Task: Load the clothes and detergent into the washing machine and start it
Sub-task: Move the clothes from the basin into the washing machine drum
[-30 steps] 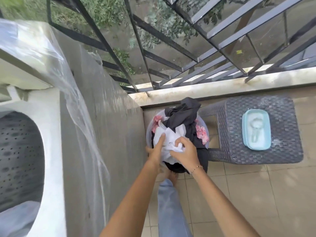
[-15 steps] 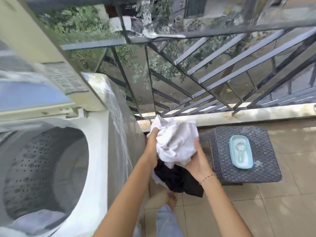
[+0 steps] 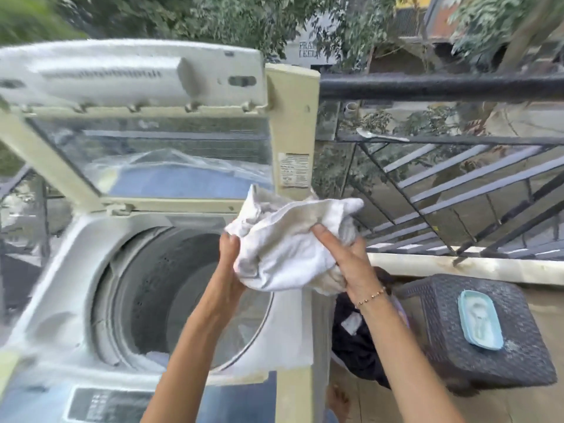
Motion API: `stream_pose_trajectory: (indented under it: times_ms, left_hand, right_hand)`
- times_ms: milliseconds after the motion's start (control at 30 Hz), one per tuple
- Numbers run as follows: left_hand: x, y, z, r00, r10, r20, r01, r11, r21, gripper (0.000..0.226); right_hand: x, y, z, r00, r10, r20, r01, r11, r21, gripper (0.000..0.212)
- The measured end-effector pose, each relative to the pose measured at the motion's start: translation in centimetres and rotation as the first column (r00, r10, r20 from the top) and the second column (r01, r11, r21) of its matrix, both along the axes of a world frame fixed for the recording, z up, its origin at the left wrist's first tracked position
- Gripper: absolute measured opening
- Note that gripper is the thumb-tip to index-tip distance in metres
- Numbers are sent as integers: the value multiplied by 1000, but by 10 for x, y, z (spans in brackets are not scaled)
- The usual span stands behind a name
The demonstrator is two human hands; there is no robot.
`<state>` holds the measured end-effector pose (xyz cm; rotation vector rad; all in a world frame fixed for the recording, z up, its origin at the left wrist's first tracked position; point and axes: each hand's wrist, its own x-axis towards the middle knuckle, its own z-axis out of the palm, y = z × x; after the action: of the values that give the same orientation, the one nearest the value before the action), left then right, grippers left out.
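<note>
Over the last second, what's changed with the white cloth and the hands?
Both hands, left hand and right hand, lifted the white cloth out of the laundry basket and carried it left, to above the washer drum. Both hands keep their grip; the lid stays open.

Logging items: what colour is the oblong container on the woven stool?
Light blue container, on the dark grey woven stool; head view, the only one.

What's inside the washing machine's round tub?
Inside the drum, a pale cloth lies at the bottom. The forearms and the held white cloth cover the drum's right part.
</note>
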<state>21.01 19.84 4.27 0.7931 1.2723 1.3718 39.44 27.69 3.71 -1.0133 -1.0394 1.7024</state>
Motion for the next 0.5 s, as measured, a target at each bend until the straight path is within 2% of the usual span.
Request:
stream_pose_trajectory:
  times_ms: [33, 67, 167, 233, 300, 400, 433, 500]
  left_hand:
    - [-16, -15, 0, 998, 60, -14, -60, 998, -8, 73]
    - [-34, -26, -6, 993, 115, -36, -116, 993, -32, 78]
    - [-80, -50, -8, 938, 324, -121, -336, 937, -99, 37]
    - [-109, -59, -16, 900, 394, -184, -422, 893, -154, 26]
    - [-126, -63, -20, 895, 379, -236, -427, 882, -201, 20]
    - [-145, -64, -27, 929, 290, -230, -360, 849, -387, 26]
    - [-150, -65, -26, 946, 237, -222, -316, 825, -468, 33]
    - [-158, -65, -34, 958, 140, -250, -265, 762, -591, 61]
  right_hand:
    - [-24, -6, 2, 999, 5, 38, -7, 999, 47, 11]
    - [-46, -13, 3, 995, 5, 99, -14, 996, 90, 17]
    - [-97, -30, -6, 961, 57, 271, -96, 987, 132, 35]
    - [-123, -39, -14, 930, 75, 361, -124, 986, 113, 37]
    - [-142, -44, -24, 867, 24, 497, -120, 979, 163, 37]
    - [-165, -43, -41, 732, 10, 681, -218, 951, 221, 41]
    - [-171, -41, -48, 655, 48, 754, -299, 933, 201, 42]
    - [-178, -41, -59, 436, 139, 889, -436, 897, 73, 50]
